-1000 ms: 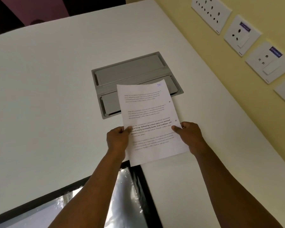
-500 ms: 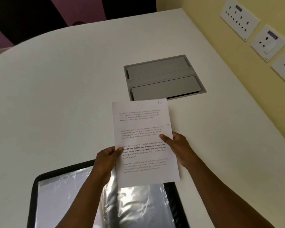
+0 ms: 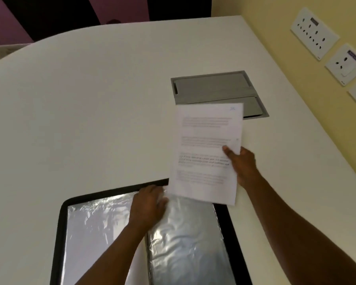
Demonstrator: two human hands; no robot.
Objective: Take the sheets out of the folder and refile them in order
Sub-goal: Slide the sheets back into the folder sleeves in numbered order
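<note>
Right hand [image 3: 244, 167] pinches sheet [image 3: 206, 153]; left hand [image 3: 149, 204] flat on folder [image 3: 224, 221] sleeve.

folder [image 3: 74, 204] near edge of table [image 3: 80, 112] | sheet [image 3: 206, 153] above its far-right corner | hatch [image 3: 210, 87] behind sheet

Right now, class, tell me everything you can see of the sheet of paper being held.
The sheet of paper is white, printed with four blocks of small blurred text, one in bolder type, and a small blue mark at its top right corner. It looks thin and flat, uncreased. The right hand pinches its right edge, thumb on the printed face, and holds it above the white table. Its lower edge overlaps the open folder, its top corner the grey hatch. The left hand is off it.
</note>
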